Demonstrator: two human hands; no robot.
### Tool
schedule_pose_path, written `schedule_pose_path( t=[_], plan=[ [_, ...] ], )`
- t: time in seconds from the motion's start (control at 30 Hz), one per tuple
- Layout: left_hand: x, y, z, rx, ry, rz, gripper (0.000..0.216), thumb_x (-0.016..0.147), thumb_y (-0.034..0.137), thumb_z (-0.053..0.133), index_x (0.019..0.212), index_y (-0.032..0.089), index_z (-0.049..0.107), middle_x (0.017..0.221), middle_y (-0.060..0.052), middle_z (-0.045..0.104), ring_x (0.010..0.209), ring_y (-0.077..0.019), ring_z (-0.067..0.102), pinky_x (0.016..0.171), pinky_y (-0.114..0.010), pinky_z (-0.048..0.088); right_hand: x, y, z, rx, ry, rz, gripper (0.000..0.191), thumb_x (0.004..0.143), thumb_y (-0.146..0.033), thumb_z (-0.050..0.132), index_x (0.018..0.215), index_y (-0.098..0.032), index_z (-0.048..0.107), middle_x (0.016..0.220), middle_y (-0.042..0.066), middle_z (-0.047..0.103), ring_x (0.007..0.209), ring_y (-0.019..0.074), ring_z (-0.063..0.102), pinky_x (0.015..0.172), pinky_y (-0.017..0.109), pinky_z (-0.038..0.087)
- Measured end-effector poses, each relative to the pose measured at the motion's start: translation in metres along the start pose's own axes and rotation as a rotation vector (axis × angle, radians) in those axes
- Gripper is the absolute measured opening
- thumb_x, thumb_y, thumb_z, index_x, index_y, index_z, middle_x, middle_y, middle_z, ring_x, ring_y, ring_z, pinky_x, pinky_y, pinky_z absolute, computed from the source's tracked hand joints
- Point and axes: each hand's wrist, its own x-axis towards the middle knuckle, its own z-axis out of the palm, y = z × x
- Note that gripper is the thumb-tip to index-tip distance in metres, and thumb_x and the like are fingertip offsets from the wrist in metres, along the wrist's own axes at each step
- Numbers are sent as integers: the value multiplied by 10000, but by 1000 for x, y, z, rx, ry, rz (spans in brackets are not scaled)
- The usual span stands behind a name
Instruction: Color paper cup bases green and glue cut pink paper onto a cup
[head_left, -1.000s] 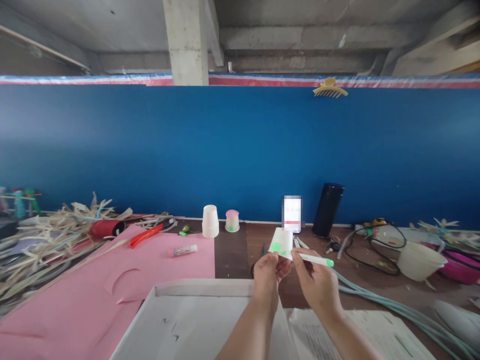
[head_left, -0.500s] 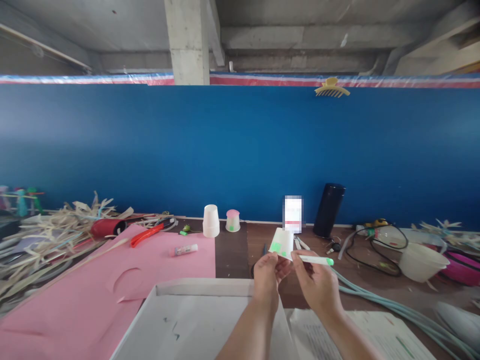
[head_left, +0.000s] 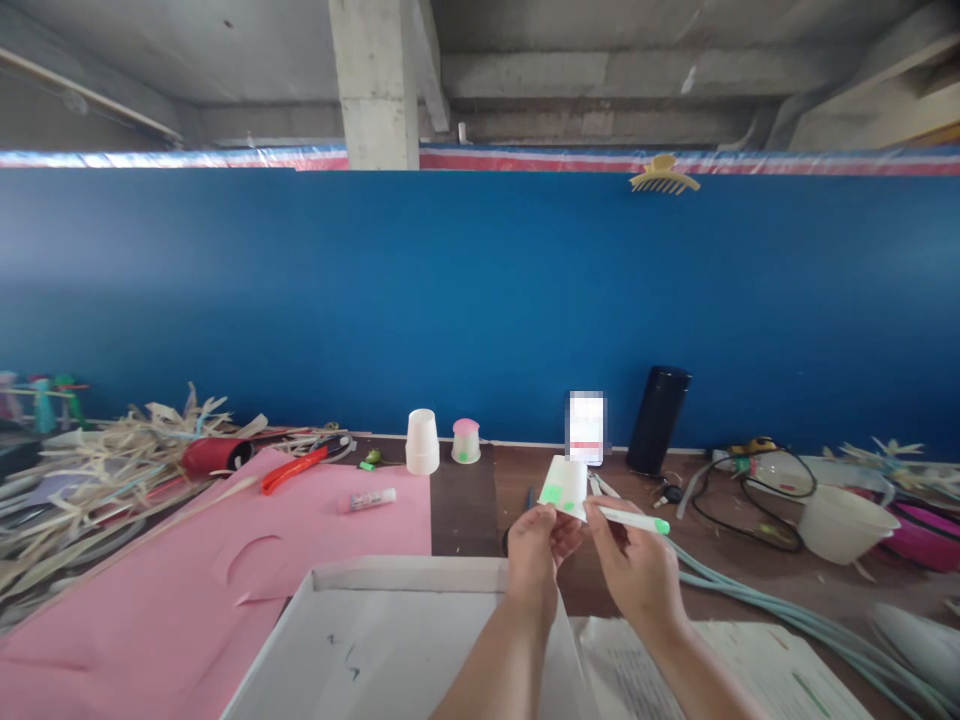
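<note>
My left hand (head_left: 536, 545) grips a white paper cup (head_left: 568, 474) by its lower edge, fingers closed under it. The cup is tilted and bears a green square and a smaller green patch near the bottom. In my right hand (head_left: 637, 565) is a white marker (head_left: 630, 518) with a green end pointing right; its tip meets the cup by the smaller patch, partly hidden by my fingers. Both hands are over the table, beyond the white box lid (head_left: 397, 630).
Stacked white cups (head_left: 422, 442) and a pink-topped cup (head_left: 466, 442) stand at the back. Pink paper (head_left: 322, 540) bears a glue stick (head_left: 373, 500) and red strips (head_left: 294, 470). A black cylinder (head_left: 658, 420), cables (head_left: 750, 597) and a white tub (head_left: 844, 525) lie right.
The smaller green patch on the cup looks slightly larger. The marker has shifted a little to the right, while my left hand stays nearly still.
</note>
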Motion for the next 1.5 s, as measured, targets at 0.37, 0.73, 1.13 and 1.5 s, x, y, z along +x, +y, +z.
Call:
schedule_pose_path(
  t=[0.37, 0.73, 1.13, 1.5],
  plan=[
    [-1, 0, 1, -16, 6, 0, 203, 697, 273, 683, 740, 82, 627, 709, -91, 644, 665, -155, 631, 668, -276, 516, -1, 1, -1, 31, -10, 30, 259, 851, -396, 495, 905, -188, 641, 920, 70, 687, 787, 198, 659, 718, 283, 499],
    [2, 0, 0, -52, 20, 9, 185, 698, 244, 679, 748, 77, 616, 701, -91, 643, 666, -160, 634, 693, -291, 526, -2, 0, 0, 22, -36, 25, 257, 852, -404, 489, 886, -196, 637, 866, 55, 695, 725, 193, 667, 692, 276, 501],
    [1, 0, 0, -44, 33, -5, 173, 705, 235, 671, 751, 76, 621, 707, -93, 641, 680, -162, 637, 655, -264, 521, -3, 2, 1, 33, -16, 28, 250, 850, -397, 497, 904, -194, 632, 888, 66, 692, 755, 206, 664, 705, 291, 498],
    [2, 0, 0, -60, 24, -3, 168, 713, 233, 661, 741, 72, 621, 695, -94, 642, 664, -155, 636, 667, -262, 521, -1, 4, 1, 26, -22, 33, 241, 843, -404, 510, 869, -196, 629, 800, 54, 697, 716, 201, 660, 694, 285, 487]
  ],
)
